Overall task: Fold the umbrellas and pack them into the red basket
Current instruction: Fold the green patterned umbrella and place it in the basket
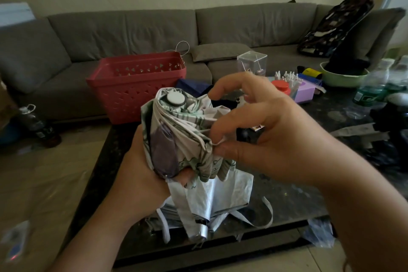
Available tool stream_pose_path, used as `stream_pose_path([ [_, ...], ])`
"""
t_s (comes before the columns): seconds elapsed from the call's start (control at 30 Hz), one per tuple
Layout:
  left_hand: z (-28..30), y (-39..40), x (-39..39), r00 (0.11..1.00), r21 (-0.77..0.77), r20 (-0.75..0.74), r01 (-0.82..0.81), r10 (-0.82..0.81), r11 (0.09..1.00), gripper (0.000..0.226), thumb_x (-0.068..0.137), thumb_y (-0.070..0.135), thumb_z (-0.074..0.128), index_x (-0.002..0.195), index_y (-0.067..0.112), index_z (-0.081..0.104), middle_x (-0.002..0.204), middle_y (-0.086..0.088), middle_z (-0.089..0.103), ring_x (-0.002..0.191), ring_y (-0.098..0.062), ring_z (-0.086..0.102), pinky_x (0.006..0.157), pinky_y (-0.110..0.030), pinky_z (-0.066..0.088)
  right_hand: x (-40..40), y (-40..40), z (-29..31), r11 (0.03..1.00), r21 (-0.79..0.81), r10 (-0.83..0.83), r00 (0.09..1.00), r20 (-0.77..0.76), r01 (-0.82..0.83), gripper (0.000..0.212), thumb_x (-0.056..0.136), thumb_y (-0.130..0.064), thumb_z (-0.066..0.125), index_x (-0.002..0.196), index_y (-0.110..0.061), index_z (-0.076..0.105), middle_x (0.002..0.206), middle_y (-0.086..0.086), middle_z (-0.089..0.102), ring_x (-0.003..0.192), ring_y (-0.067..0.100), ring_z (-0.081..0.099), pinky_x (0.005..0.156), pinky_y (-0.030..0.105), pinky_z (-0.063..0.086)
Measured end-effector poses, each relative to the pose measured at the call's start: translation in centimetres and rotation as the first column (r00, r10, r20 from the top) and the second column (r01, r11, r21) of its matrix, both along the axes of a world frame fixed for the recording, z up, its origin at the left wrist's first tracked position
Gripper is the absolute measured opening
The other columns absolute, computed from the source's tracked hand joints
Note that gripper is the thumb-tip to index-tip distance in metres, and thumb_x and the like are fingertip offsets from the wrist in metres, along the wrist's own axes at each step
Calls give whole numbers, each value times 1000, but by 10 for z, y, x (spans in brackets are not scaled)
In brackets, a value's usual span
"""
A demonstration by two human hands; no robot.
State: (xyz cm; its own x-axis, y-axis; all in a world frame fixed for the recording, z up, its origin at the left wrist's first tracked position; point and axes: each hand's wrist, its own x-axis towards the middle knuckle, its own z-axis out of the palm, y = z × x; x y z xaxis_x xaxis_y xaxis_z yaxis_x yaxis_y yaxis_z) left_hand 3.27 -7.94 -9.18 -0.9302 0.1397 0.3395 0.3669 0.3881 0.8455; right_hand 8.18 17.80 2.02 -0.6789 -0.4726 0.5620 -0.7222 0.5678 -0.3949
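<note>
Red plastic basket (136, 81) is sitting at the far edge of the dark surface (287, 201), just behind the patterned umbrella (185, 139) I am gripping upright in my left hand (141, 183). My right hand (276, 130) is pinching its folds. A silver umbrella (209, 201) is lying underneath. Bottles (371, 93) are crowding the right side; their labels are unreadable.

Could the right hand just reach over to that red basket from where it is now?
Probably yes. The red basket stands open-topped at the far left of the table, nothing blocking it. But the right hand is busy pinching the patterned umbrella, which the left hand grips.
</note>
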Motion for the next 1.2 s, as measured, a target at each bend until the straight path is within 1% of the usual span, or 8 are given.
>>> stream_pose_path([
  [0.2,8,5,13,993,-78,-50,-109,105,991,77,74,8,90,126,48,49,103,29,70,98,22,62,87,-19,55,-2,-1,2,980,167,-92,992,-86,105,12,81,-46,74,89,-37,77,136,-2,54,133,27,45,101,39,44],
  [0.3,13,-1,8,996,-109,-51,-75,70,991,96,77,6,86,129,72,40,112,46,63,103,19,63,89,-13,53,-1,-6,-1,968,209,-107,983,-150,138,12,79,-45,75,81,-33,77,127,0,56,132,30,45,95,53,49],
  [0.4,13,-3,3,999,-84,-37,-9,6,996,95,71,19,96,144,52,46,128,22,69,117,-3,68,99,-39,58,2,-15,-4,964,244,-65,981,-180,109,9,81,-41,80,85,-33,79,125,0,54,133,30,43,93,55,48],
  [0.57,10,-3,0,999,-55,-33,-31,29,998,101,63,30,100,150,29,50,134,18,67,120,2,65,103,-35,57,5,-11,0,995,59,-76,996,-53,79,24,95,-48,62,97,-35,82,131,-6,53,130,21,46,104,25,37],
  [0.7,14,-2,7,984,-42,-97,-154,149,987,100,69,18,93,124,81,39,111,50,61,101,22,62,90,-25,55,-1,-13,-1,967,-27,-253,965,-68,252,17,91,-50,67,94,-39,80,119,-10,56,117,18,50,96,8,30],
  [0.9,15,0,13,970,-103,-156,-202,185,974,77,73,12,87,111,63,44,96,31,66,89,22,61,77,-16,49,2,-22,-3,951,122,-282,959,-33,284,18,81,-56,63,90,-46,75,118,-12,51,124,21,44,96,48,48],
  [1.03,10,-4,4,985,-118,-105,-146,134,982,99,68,10,97,133,60,42,111,46,61,100,16,63,86,-30,59,2,-27,-8,930,169,-311,943,-119,328,21,85,-53,60,86,-40,77,117,-9,53,127,27,45,95,60,47],
  [1.2,13,-1,5,981,-153,-132,-159,139,975,103,69,11,98,135,58,34,97,67,45,87,38,48,67,6,40,-9,-30,-21,926,41,-365,920,-144,374,12,86,-39,71,82,-32,80,105,-14,60,121,26,50,90,58,48],
])
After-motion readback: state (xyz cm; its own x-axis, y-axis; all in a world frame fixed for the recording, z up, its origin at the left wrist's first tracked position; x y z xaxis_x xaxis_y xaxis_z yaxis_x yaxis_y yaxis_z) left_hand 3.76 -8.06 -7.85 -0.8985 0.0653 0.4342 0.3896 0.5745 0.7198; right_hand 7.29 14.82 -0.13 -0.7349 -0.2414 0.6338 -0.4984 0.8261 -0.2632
